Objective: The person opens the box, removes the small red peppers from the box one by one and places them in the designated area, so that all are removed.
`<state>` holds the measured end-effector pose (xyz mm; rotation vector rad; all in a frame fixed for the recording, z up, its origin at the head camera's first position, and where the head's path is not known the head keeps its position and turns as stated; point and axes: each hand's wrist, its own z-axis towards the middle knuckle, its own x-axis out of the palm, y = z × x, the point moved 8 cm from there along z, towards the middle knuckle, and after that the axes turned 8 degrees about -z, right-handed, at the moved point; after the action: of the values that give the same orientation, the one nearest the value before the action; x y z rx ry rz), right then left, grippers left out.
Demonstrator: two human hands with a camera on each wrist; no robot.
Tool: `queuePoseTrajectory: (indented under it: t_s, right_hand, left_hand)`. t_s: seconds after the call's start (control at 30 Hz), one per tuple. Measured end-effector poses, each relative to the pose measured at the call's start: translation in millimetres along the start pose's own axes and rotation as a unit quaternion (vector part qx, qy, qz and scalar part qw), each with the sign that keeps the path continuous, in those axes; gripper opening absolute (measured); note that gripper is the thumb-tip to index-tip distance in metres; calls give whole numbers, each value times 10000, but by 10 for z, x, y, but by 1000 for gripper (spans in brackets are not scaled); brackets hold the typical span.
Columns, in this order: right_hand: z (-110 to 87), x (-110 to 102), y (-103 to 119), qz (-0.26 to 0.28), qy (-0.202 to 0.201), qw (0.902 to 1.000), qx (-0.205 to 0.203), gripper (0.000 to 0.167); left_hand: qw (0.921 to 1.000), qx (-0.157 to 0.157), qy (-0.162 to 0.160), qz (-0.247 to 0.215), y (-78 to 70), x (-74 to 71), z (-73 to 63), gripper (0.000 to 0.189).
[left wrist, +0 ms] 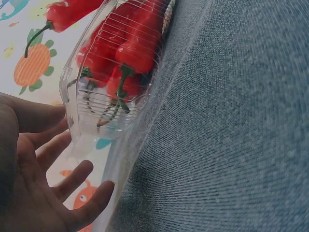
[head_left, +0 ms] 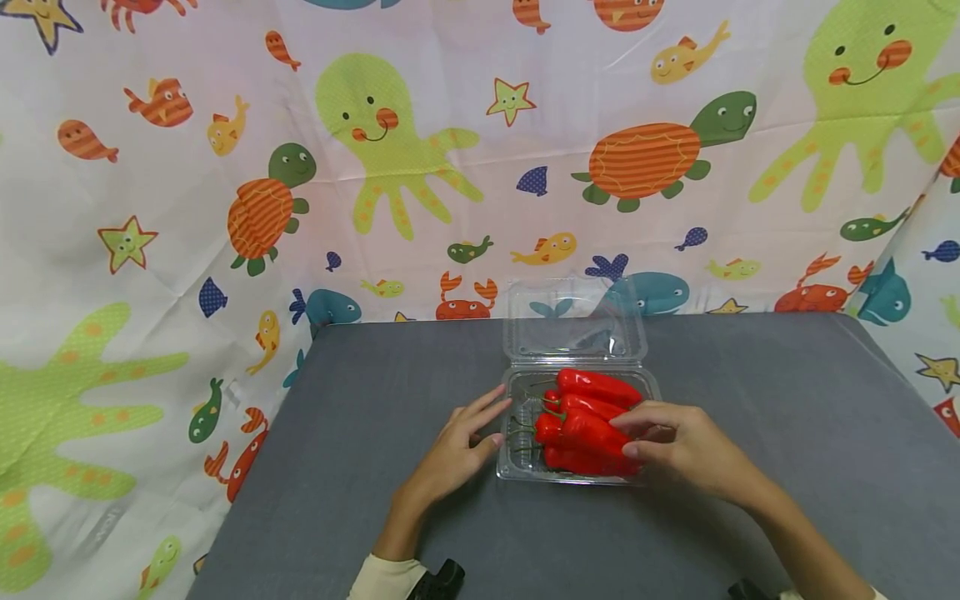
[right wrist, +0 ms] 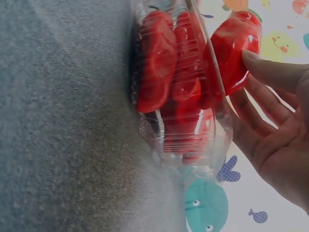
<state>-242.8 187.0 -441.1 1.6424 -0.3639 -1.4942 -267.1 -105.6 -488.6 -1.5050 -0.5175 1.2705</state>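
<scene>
A clear plastic clamshell box (head_left: 517,477) full of red peppers (head_left: 596,385) stands on the grey table with its lid raised. My right hand (head_left: 693,442) pinches one red pepper (right wrist: 235,48) between thumb and fingers, at the end away from its stem. That pepper lies across the top of the others, above the rim in the right wrist view. At the box's left side is my left hand (head_left: 450,454), its fingers spread and nearly straight. Its thumb and fingertips are right at the rim in the left wrist view. Green stems (left wrist: 126,72) point toward the left hand.
The open lid (head_left: 573,325) leans back at the far side of the box, by the table's far edge. Behind the grey tabletop (head_left: 390,392) hangs a white cloth (head_left: 420,275) printed with sea animals, which also covers the left side.
</scene>
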Motion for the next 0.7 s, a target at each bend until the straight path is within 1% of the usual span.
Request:
queuePoseTrajectory:
  t_s: [0.13, 0.37, 0.53, 0.7]
  right_hand:
    - [-25, -84, 16, -46, -230, 9997, 59, 37]
    - [-45, -215, 63, 9, -564, 9984, 6, 39]
    - [-56, -305, 81, -37, -765, 9970, 123, 39]
    - [-72, -405, 88, -72, -1074, 9939, 243, 41]
  left_hand:
    - [10000, -4, 10, 36, 3, 2, 5, 56]
    - [10000, -24, 25, 73, 11, 4, 13, 57]
    - [10000, -31, 34, 76, 15, 8, 13, 56]
    - [10000, -18, 32, 66, 14, 5, 9, 56]
